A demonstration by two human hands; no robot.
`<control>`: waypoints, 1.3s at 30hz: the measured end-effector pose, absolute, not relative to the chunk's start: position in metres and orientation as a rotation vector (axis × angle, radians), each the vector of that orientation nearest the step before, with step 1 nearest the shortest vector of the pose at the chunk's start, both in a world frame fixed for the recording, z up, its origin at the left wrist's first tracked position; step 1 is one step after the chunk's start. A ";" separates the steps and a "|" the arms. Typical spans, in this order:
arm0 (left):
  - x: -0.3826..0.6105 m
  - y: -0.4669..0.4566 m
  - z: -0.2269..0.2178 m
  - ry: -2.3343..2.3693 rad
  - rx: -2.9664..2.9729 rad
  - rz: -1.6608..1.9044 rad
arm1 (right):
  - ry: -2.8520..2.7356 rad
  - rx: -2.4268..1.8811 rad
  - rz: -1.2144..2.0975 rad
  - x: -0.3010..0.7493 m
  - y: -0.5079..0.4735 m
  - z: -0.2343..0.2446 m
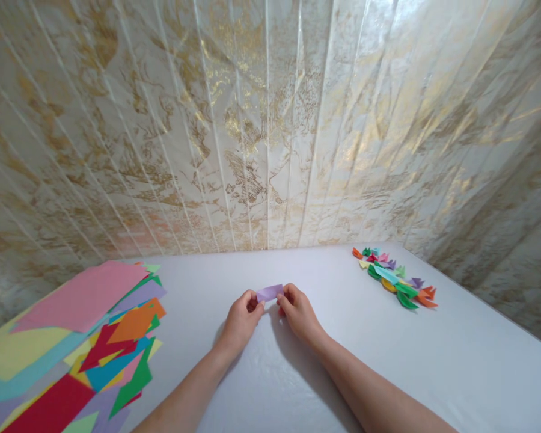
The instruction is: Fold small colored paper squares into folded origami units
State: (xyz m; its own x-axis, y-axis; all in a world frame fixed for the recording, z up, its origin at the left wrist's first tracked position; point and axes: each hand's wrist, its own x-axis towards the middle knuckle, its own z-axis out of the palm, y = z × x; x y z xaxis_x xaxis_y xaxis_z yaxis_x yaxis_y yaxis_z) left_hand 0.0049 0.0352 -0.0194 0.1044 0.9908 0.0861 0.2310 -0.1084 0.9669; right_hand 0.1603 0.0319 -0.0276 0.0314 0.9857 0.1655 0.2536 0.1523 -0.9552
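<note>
A small purple piece of paper [269, 293] is stretched between my two hands, a little above the white table. My left hand [244, 316] pinches its left end between thumb and fingers. At the right end, my right hand [298, 310] grips the paper in the same way. The strip looks wider than it is tall and tilts slightly up to the right. Whether it has folds in it is too small to tell.
Sheets and cut pieces of coloured paper [130, 322] lie heaped on the left, with a large pink sheet [85, 294] on top. Several small folded paper shapes [388, 275] sit at the back right of the table [247, 385]. Behind stands a gold-patterned curtain [252, 132].
</note>
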 end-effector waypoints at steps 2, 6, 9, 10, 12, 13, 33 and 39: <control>0.004 0.037 -0.021 1.252 1.485 1.110 | -1.395 -1.287 0.937 0.160 0.033 -0.029; 0.003 0.039 -0.024 1.256 1.429 1.163 | -1.378 -1.299 0.937 0.160 0.034 -0.028; 0.002 0.040 -0.026 1.280 1.361 1.203 | -1.366 -1.305 0.948 0.159 0.034 -0.027; 0.001 0.041 -0.027 1.284 1.342 1.219 | -1.363 -1.306 0.955 0.159 0.034 -0.027; 0.000 0.042 -0.027 1.284 1.306 1.255 | -1.363 -1.310 0.964 0.158 0.033 -0.027; 0.000 0.042 -0.027 1.282 1.285 1.269 | -1.368 -1.311 0.967 0.158 0.033 -0.027; -0.005 0.039 -0.015 1.031 1.115 1.174 | -1.453 -1.140 0.992 0.151 0.018 -0.015; -0.006 0.037 -0.004 0.961 1.223 1.005 | -1.524 -1.030 0.964 0.157 0.020 -0.013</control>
State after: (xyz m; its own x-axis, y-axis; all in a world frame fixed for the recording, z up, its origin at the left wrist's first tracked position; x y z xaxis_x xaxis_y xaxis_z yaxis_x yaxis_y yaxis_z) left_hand -0.0065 0.0374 -0.0039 0.2800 0.9591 -0.0408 -0.0837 0.0667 0.9943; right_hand 0.1570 0.0195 -0.0130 -0.1193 0.9463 0.3005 0.1343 0.3153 -0.9395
